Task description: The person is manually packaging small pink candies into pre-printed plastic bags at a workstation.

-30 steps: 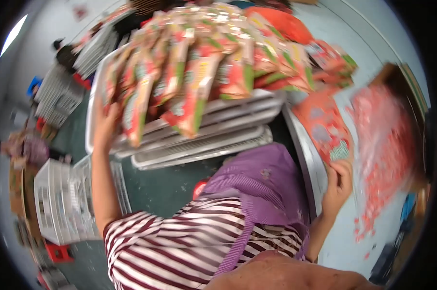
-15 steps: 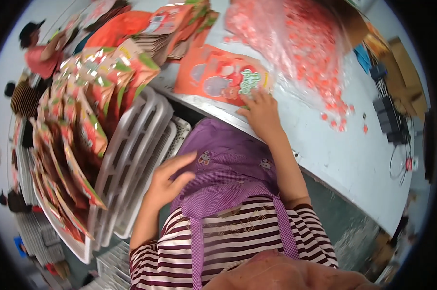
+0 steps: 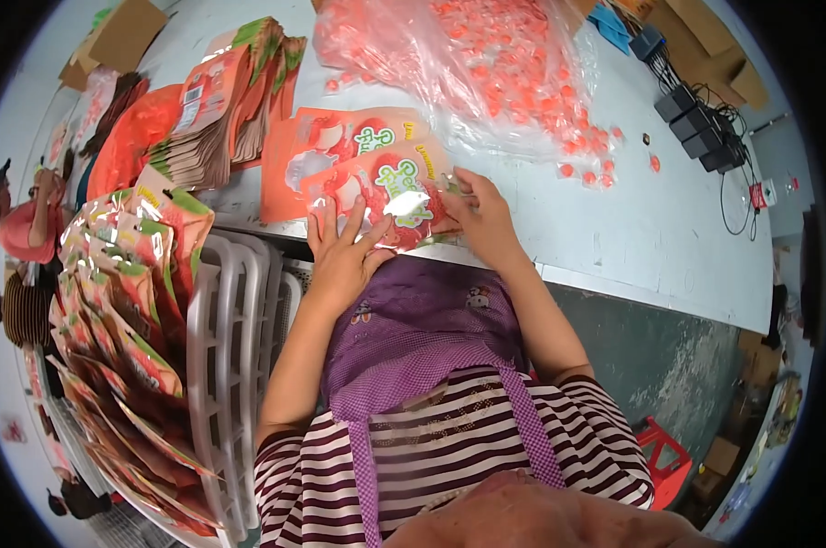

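Note:
A flat pink-and-red pouch (image 3: 349, 187) with fruit pictures and a green-and-white logo lies at the near table edge. It overlaps one or more similar pouches (image 3: 283, 151) just behind it. My left hand (image 3: 342, 260) rests on its lower left part with the fingers spread. My right hand (image 3: 486, 219) is at its right end, the fingers and thumb closed on the edge; part of that grip is hidden. Beyond my hands, a big clear plastic bag (image 3: 468, 68) spills small red-and-white wrapped pieces (image 3: 591, 163) onto the table.
To my left, a white plastic crate (image 3: 214, 384) is packed with upright filled pouches (image 3: 121, 301). A stack of flat pouches (image 3: 239, 87) stands at the back left. Black power adapters (image 3: 705, 128) with cables lie at the right. Other people (image 3: 29, 219) are at the far left.
My left hand has come up from over the apron onto the pouch and lies flat on it. The front pouch has moved nearer the table edge. My view has turned to the right.

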Motion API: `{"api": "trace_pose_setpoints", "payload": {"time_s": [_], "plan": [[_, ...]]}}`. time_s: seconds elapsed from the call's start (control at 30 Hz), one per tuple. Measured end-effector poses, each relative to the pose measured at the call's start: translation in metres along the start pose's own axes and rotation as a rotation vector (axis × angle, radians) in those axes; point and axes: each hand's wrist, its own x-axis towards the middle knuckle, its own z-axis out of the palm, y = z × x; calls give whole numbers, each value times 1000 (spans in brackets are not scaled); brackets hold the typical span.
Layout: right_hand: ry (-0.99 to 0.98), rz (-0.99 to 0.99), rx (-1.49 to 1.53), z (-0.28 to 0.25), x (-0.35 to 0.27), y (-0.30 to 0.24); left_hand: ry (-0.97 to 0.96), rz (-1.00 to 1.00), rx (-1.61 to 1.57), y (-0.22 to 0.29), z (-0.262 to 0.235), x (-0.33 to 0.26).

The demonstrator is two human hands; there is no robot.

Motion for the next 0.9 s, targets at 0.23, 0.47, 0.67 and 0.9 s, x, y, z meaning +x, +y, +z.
{"api": "trace_pose_setpoints", "payload": {"time_s": [0.23,0.47,0.67,0.9], "plan": [[49,212,359,3,25,33,-15,72,-66,-14,-8,12],[-29,150,107,8,10,-13,136,-77,-333,-5,-20,24],[-108,78,303,21,-15,-27,93,-275,-1071,49,-24,23],[-115,-279,74,22,-14,-15,94,-375,-1258,50,-31,22]]}}
